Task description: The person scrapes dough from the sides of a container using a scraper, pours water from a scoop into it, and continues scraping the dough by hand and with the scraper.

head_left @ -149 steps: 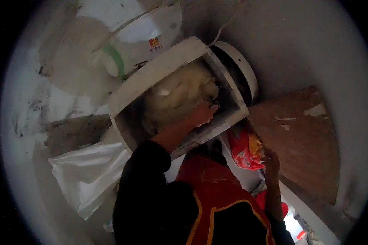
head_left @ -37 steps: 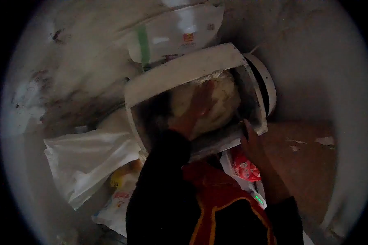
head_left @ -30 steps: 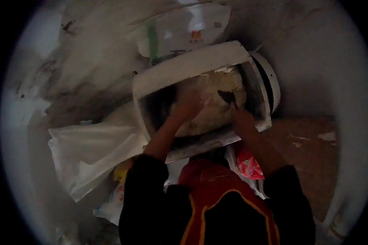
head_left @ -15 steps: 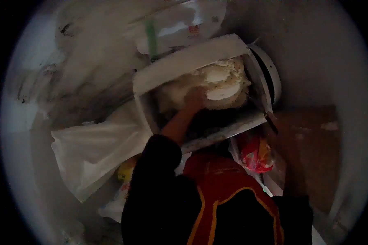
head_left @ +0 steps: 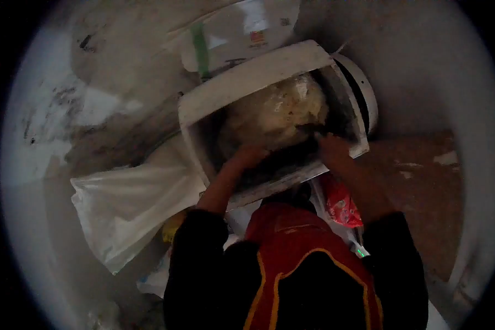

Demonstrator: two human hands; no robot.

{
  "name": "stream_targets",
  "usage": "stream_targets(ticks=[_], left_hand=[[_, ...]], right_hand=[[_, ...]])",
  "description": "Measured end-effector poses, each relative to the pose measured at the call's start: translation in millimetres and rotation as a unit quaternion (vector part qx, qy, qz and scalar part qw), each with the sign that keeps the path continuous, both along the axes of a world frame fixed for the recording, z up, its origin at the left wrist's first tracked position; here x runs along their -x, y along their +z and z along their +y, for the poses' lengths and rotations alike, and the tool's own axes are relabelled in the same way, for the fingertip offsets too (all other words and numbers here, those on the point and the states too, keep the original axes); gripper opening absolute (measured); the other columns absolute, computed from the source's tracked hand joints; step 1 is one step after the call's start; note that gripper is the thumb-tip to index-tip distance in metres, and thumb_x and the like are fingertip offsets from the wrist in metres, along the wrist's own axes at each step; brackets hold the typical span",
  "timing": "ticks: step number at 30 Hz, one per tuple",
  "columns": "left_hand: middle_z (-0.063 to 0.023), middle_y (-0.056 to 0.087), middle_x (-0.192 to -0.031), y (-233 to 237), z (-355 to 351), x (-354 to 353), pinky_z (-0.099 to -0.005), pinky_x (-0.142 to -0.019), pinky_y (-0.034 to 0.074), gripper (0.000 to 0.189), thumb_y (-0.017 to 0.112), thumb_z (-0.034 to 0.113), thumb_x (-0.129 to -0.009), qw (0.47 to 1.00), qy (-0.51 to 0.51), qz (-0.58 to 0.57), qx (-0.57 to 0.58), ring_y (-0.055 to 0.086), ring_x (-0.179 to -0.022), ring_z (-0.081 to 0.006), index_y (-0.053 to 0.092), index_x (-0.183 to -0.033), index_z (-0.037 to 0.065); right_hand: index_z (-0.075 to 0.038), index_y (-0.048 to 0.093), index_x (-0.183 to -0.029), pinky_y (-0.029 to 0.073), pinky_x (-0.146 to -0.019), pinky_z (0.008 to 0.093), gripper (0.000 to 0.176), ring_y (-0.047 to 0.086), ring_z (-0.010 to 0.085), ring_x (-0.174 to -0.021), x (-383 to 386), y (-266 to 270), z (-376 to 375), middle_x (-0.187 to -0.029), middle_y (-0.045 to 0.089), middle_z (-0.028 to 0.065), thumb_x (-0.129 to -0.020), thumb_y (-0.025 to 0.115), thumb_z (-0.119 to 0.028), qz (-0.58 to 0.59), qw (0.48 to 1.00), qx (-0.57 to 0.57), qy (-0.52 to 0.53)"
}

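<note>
A large pale, yellowish dough-like mass (head_left: pixel 283 107) lies in a deep white-rimmed tub (head_left: pixel 253 74) with a dark inside. My left hand (head_left: pixel 251 156) is inside the tub, at the near left edge of the mass; its fingers are dim and partly hidden. My right hand (head_left: pixel 331 147) reaches over the near right rim, beside the lower right edge of the mass. Its fingertips fade into the dark, so whether they grip anything cannot be made out.
A white sack (head_left: pixel 132 195) lies left of the tub. Behind it is a pale bag with a green stripe (head_left: pixel 199 49). A red plastic package (head_left: pixel 344 203) sits below the near rim. A brown board (head_left: pixel 418 203) is at right, and a round white housing (head_left: pixel 363 91) adjoins the tub.
My right hand has come from outside at the right into the tub. My left hand has drawn back toward the near rim. White patches on top of the mass no longer show.
</note>
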State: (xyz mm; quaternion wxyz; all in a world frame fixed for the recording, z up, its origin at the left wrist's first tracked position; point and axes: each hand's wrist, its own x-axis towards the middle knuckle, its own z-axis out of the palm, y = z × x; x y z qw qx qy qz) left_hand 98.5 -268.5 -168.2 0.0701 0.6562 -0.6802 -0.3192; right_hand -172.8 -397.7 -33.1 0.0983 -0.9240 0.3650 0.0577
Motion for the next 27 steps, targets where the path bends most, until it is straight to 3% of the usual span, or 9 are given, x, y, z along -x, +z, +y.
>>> stream_targets(ticks=[2,4,7,11,13,16,19,22,27], left_hand=[[-0.0174,0.048,-0.119,19,7,-1,-0.0423,-0.09,0.038,0.044,0.047,0.031,-0.083,1.0,0.002,-0.016,0.01,0.046,-0.11,-0.0316,0.045,-0.121,0.009],[-0.0164,0.05,-0.118,117,5,8,-0.0427,-0.089,0.039,0.044,0.047,0.032,-0.083,0.985,0.001,-0.111,-0.13,0.047,-0.108,-0.0311,0.045,-0.121,0.009],[-0.0173,0.054,-0.11,130,-4,8,-0.0424,-0.085,0.041,0.038,0.046,0.033,-0.084,0.98,0.077,-0.136,-0.125,0.052,-0.101,-0.0339,0.055,-0.109,0.006],[-0.0148,0.054,-0.111,141,-23,39,-0.0405,-0.086,0.04,0.035,0.044,0.031,-0.086,0.992,-0.087,-0.055,0.067,0.05,-0.104,-0.032,0.053,-0.11,0.006],[-0.0146,0.056,-0.107,145,-38,68,-0.0391,-0.085,0.041,0.034,0.045,0.03,-0.087,0.98,-0.131,0.026,0.148,0.052,-0.101,-0.032,0.056,-0.106,0.005],[-0.0149,0.058,-0.104,176,-50,128,-0.0371,-0.084,0.041,0.036,0.046,0.033,-0.087,0.955,-0.146,0.255,0.033,0.053,-0.098,-0.0307,0.056,-0.103,0.002],[-0.0163,0.058,-0.104,166,-47,171,-0.0368,-0.085,0.041,0.039,0.048,0.035,-0.085,0.912,-0.283,0.293,-0.058,0.053,-0.099,-0.0292,0.055,-0.105,0.002],[-0.0182,0.056,-0.107,177,-29,204,-0.0368,-0.086,0.04,0.044,0.048,0.038,-0.084,0.901,-0.305,0.279,-0.133,0.052,-0.102,-0.0285,0.054,-0.108,0.001],[-0.0192,0.05,-0.115,177,39,227,-0.0392,-0.089,0.038,0.043,0.045,0.037,-0.087,0.953,-0.208,0.184,-0.119,0.049,-0.106,-0.0309,0.052,-0.111,0.002]], right_hand=[[-0.011,0.054,-0.106,0.048,-0.062,0.0438,0.031,0.06,0.0314,-0.076,-28,-10,-14,-0.084,0.058,0.0181,-0.076,0.05,-0.013,0.091,0.995,-0.032,-0.018],[-0.01,0.055,-0.1,0.048,-0.059,0.0448,0.025,0.061,0.0305,-0.072,-31,-5,-16,-0.083,0.058,0.0165,-0.076,0.051,-0.012,0.115,0.993,-0.031,0.004],[-0.007,0.051,-0.111,0.049,-0.071,0.0402,0.036,0.06,0.0293,-0.086,-7,37,-9,-0.093,0.06,0.016,-0.076,0.051,-0.016,0.125,0.988,-0.075,-0.044],[-0.007,0.047,-0.118,0.047,-0.073,0.0402,0.041,0.059,0.0275,-0.084,55,90,50,-0.089,0.059,0.0155,-0.079,0.052,-0.019,-0.063,0.978,-0.083,-0.179],[-0.006,0.047,-0.117,0.046,-0.072,0.04,0.039,0.059,0.0243,-0.081,93,92,79,-0.084,0.058,0.0141,-0.081,0.052,-0.02,-0.258,0.935,-0.067,-0.234],[-0.003,0.05,-0.111,0.045,-0.058,0.0327,0.033,0.055,0.0148,-0.065,127,109,121,-0.075,0.056,0.0084,-0.084,0.051,-0.022,-0.327,0.836,-0.177,-0.404],[-0.001,0.052,-0.104,0.038,-0.046,0.0234,0.028,0.046,0.0071,-0.054,153,114,156,-0.071,0.053,0.0036,-0.085,0.049,-0.021,-0.45,0.628,-0.344,-0.533],[-0.001,0.052,-0.098,0.03,-0.039,0.0193,0.024,0.041,0.0046,-0.046,166,112,188,-0.068,0.051,0.0015,-0.085,0.048,-0.021,-0.493,0.581,-0.296,-0.576],[-0.003,0.052,-0.092,0.029,-0.038,0.0194,0.02,0.04,0.0048,-0.044,188,103,225,-0.067,0.05,0.001,-0.086,0.046,-0.02,-0.523,0.574,-0.292,-0.558]])
